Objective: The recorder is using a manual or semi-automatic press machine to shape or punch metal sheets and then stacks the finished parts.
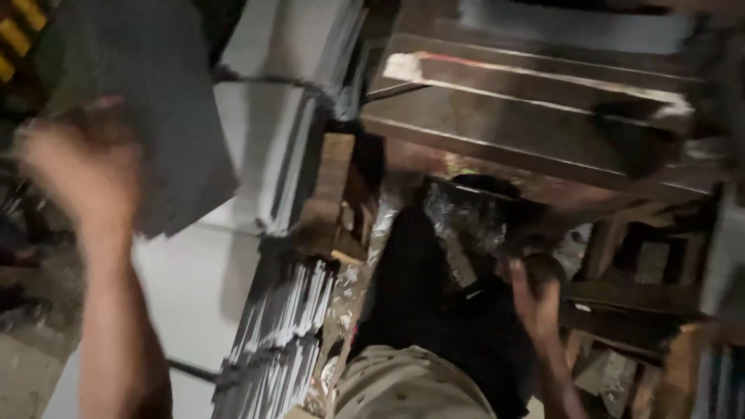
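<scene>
Left hand (pixel 81 167) gripping grey sheet stack (pixel 147 101); right hand (pixel 535 299) low.

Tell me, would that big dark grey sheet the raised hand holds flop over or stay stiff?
Probably fairly stiff: the grey sheet stays flat though the left hand grips only its lower edge. It looks thin, like the stacked sheets, so likely light for its size. Motion blur leaves this uncertain.

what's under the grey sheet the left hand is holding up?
Below the grey sheet in the left hand lie pale flat sheets, with a stack of thin sheet edges lower down. Whatever lies directly behind the sheet is covered.
</scene>
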